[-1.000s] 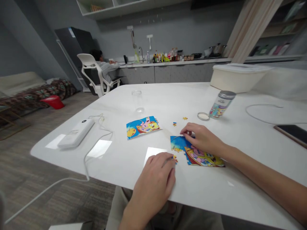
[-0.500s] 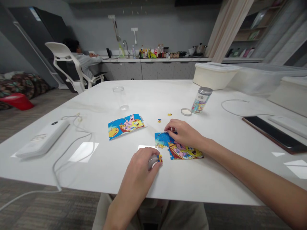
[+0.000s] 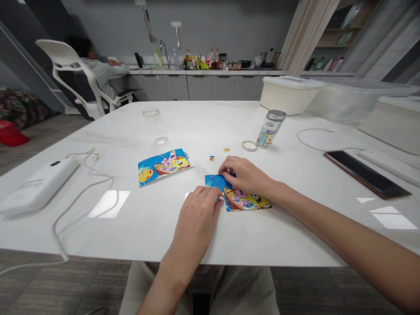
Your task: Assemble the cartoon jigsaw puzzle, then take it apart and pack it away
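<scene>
Room: between clear jar [image 3: 161,139] and can [image 3: 269,130] | Partly blocked: puzzle [image 3: 244,204], under right hand [image 3: 243,173]

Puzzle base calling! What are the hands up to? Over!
Left hand pinching small piece at near-left corner of puzzle. Right hand over puzzle's far edge. Two loose pieces beyond, out of the way.

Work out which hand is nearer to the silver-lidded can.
Right. The right hand is in front of the can, to its left; the left hand is farther left and closer to the viewer.
</scene>
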Demonstrator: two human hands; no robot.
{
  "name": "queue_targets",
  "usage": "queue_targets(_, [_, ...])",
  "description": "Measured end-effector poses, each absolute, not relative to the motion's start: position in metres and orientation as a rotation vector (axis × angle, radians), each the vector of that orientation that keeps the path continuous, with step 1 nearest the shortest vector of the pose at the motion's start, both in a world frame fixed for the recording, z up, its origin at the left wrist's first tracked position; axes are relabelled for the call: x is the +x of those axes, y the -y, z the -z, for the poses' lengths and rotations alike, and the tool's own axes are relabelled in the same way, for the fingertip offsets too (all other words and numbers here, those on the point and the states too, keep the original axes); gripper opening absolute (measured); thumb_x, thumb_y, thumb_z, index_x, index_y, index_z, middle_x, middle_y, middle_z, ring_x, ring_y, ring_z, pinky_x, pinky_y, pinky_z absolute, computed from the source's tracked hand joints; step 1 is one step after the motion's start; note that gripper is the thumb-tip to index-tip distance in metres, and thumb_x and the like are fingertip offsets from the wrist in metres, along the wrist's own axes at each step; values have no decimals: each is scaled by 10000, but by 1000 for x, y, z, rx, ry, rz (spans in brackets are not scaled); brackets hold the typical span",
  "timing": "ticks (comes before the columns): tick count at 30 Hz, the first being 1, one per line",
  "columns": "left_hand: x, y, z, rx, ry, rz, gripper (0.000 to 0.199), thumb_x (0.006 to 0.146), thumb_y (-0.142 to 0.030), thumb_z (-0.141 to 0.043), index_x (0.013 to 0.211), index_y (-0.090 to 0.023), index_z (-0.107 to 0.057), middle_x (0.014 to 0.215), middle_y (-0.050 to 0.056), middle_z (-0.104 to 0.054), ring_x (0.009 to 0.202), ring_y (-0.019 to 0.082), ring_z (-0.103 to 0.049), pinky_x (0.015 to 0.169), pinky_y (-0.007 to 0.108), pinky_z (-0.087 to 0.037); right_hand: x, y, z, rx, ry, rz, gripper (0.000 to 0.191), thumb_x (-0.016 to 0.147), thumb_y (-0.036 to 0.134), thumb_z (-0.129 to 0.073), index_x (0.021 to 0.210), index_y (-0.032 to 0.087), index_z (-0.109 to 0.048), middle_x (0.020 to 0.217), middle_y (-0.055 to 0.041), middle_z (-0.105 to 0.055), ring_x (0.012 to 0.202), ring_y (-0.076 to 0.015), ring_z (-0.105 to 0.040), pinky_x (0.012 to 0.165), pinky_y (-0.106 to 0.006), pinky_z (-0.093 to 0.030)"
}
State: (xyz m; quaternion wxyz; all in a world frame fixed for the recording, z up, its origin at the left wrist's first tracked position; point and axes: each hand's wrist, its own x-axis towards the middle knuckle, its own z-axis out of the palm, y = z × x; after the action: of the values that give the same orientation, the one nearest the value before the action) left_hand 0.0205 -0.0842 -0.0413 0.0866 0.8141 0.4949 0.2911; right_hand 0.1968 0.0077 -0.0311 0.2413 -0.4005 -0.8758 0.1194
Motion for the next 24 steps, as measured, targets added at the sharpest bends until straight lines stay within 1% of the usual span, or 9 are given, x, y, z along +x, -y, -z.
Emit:
queue_targets(3, [18,86,42,2498,-1438,-881,115,898,-108,-542,939,-206,-587,957,31,-690,932,223,-613,794,398,-514,197,-8,31,-1098,2399,-324,196,787,48,-518,846,162,-666,873,-56,-654,778,-155,-586,743,-285,-466])
queue_targets(6, [15,91,41,2598,-1416,-899,145,920,-118,-508,1007,-188,-600,1041,50,-697,970,219,-618,816,397,-512,197,-8,31,-1105,2397,-320,195,789,51,-513,843,162,-665,872,-56,-653,782,-156,-585,751,-289,-464])
queue_targets(10, [13,101,39,2749,-1385,-802,218,943,-122,-444,1084,-158,-607,1131,83,-685,1050,236,-607,817,395,-506,196,-8,31,-1112,2393,-326,199,785,47,-512,844,153,-671,878,-60,-653,789,-156,-584,757,-287,-463])
queue_targets(13, [13,106,40,2812,-1374,-762,259,953,-142,-419,1132,-143,-606,1168,99,-677,1101,254,-591,846,412,-496,196,-7,31,-1125,2392,-332,199,785,47,-511,837,156,-669,878,-60,-653,786,-155,-583,753,-287,-463])
queue_targets(19, [13,107,41,2828,-1388,-704,286,954,-156,-400,1147,-159,-610,1156,103,-671,1062,251,-600,824,408,-495,196,-7,30,-1119,2386,-346,196,789,56,-508,829,173,-659,883,-52,-649,790,-154,-581,756,-295,-467])
queue_targets(24, [14,108,39,2795,-1387,-702,271,938,-142,-434,1158,-149,-592,1139,100,-664,1058,261,-597,817,408,-488,196,-7,30,-1127,2388,-352,200,787,61,-506,835,170,-667,886,-59,-649,791,-159,-582,751,-301,-468])
